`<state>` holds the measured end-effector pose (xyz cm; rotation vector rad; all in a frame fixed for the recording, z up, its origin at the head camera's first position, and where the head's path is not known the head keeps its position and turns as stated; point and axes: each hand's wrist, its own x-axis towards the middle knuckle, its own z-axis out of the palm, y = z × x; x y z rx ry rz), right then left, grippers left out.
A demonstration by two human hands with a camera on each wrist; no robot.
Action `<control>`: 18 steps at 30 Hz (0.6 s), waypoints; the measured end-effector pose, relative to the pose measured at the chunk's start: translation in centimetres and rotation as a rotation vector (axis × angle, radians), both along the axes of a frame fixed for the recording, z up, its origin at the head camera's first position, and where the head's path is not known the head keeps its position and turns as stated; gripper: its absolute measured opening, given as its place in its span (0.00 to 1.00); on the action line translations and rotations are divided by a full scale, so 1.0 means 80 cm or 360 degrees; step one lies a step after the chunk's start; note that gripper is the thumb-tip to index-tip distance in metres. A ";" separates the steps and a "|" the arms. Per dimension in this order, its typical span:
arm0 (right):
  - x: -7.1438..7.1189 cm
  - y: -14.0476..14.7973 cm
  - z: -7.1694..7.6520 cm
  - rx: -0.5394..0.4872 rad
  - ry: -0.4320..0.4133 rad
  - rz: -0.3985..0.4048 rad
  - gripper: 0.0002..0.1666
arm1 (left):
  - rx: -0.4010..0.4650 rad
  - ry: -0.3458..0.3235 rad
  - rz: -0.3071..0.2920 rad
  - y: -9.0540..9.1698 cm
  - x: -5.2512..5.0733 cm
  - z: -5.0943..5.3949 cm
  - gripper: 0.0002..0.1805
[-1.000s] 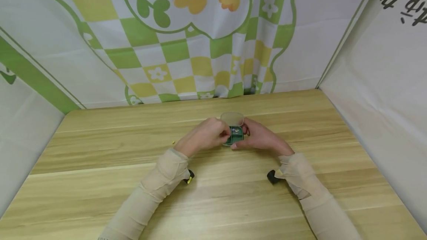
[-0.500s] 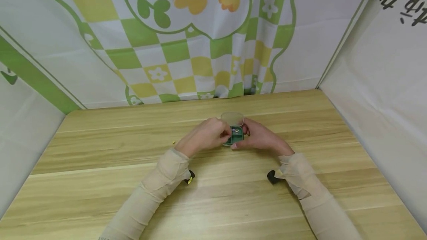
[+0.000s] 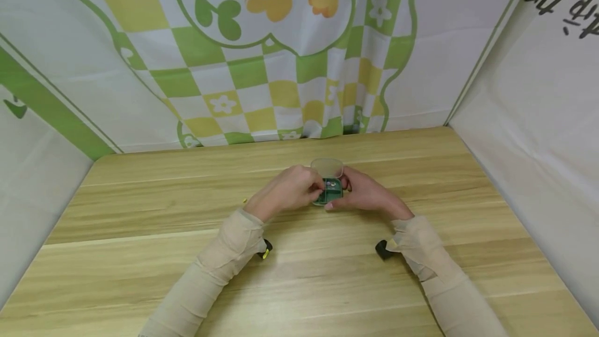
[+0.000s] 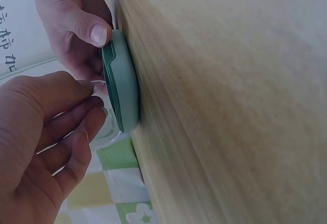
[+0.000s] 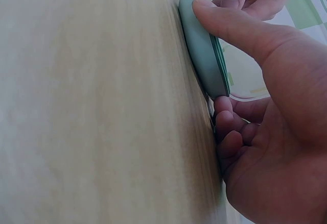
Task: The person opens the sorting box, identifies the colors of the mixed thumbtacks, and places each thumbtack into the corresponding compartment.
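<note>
A small green pill box (image 3: 335, 195) with compartments sits on the wooden table, its clear lid (image 3: 326, 167) raised at the back. Small pale and purplish pieces (image 3: 331, 184) lie in a far compartment. My right hand (image 3: 367, 191) grips the box from the right, thumb at the near edge and fingers behind, also plain in the right wrist view. My left hand (image 3: 292, 190) reaches over the left compartments with thumb and fingertips close together. In the left wrist view those fingertips are at the open side of the box (image 4: 127, 83); anything between them is hidden.
A tiny yellow piece (image 3: 245, 201) lies on the wooden table (image 3: 309, 285) left of the left hand. Black devices are strapped under both wrists. A checked floral curtain (image 3: 248, 72) hangs along the back edge, and a white sheet (image 3: 538, 134) closes the right side.
Hardly anything differs. The left fingertips have shifted only slightly at the left compartments, while the right hand keeps its grip on the pill box. The head view has tilted a touch.
</note>
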<state>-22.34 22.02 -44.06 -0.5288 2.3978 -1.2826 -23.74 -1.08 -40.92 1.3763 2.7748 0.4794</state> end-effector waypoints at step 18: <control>0.000 -0.001 0.000 -0.0005 -0.0002 -0.0001 0.36 | -0.0008 0.0058 0.0016 -0.012 0.013 0.010 0.05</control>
